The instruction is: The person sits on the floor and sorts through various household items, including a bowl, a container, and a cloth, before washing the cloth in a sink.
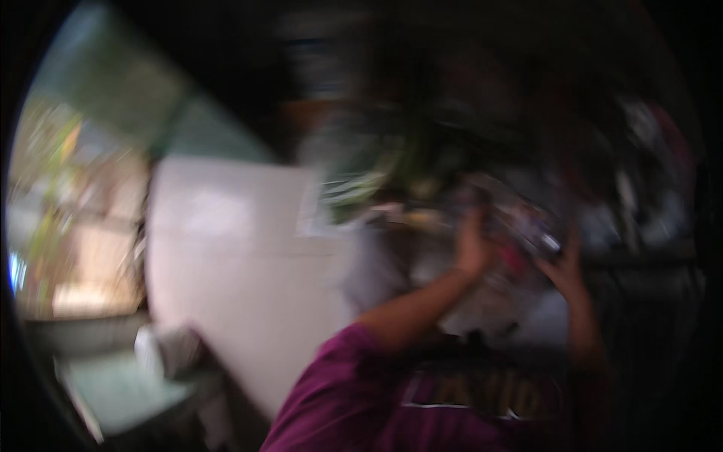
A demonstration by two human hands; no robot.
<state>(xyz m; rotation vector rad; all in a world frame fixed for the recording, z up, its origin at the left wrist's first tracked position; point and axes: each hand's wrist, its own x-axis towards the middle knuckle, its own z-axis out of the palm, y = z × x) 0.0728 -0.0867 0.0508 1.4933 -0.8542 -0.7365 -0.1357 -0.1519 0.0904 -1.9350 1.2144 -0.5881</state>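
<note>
Strong motion blur covers the view. My left hand [476,243] and my right hand [563,268] are either side of a shiny, see-through container or package [522,220] with mixed contents that I cannot name. Both hands appear to grip it, one at each end. Below it, between my forearms, lie blurred bags or packages [486,305], with something pink-red [513,257] near the left hand. Green leafy produce or leaves [358,189] lie left of and beyond my left hand, on a whitish sheet or bag.
A pale floor or flat surface [243,254] spreads on the left. At the lower left stands a light green seat or panel [118,384] with a whitish object [169,350] beside it. Dark, blurred clutter fills the upper right.
</note>
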